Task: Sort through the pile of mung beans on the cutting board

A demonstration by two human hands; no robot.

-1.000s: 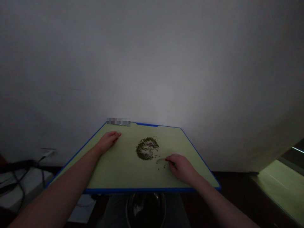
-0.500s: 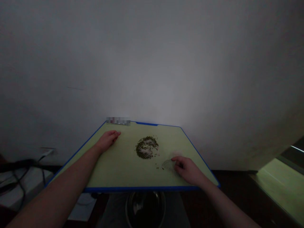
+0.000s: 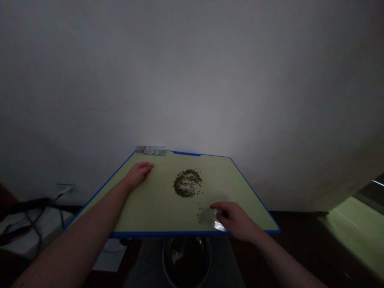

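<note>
My right hand (image 3: pixel 235 220) pinches a clear plastic protractor (image 3: pixel 208 218), a see-through half-round plate, near the front right of the pale table (image 3: pixel 156 212). Its curved edge points left, beside a few loose green beans (image 3: pixel 199 215). In the middle of the table lies a pile of small green beans mixed with white grains (image 3: pixel 187 184). A faint patch of white grains (image 3: pixel 226 192) lies behind my right hand. My left hand (image 3: pixel 139 175) rests on the far left of the table, its fingers loosely curled with nothing seen in them.
A shiny metal bowl (image 3: pixel 186 262) sits below the table's blue front edge. At the back left corner is a blurred-out strip (image 3: pixel 151 150). The wall (image 3: pixel 192 80) rises behind the table. Dark cables (image 3: pixel 33 224) hang at the left, and a pale green surface (image 3: pixel 357 232) stands at the right.
My right hand has moved toward the table's front edge with the protractor, which now lies flatter and shows more. A few loose beans have shifted. My left hand stays in place.
</note>
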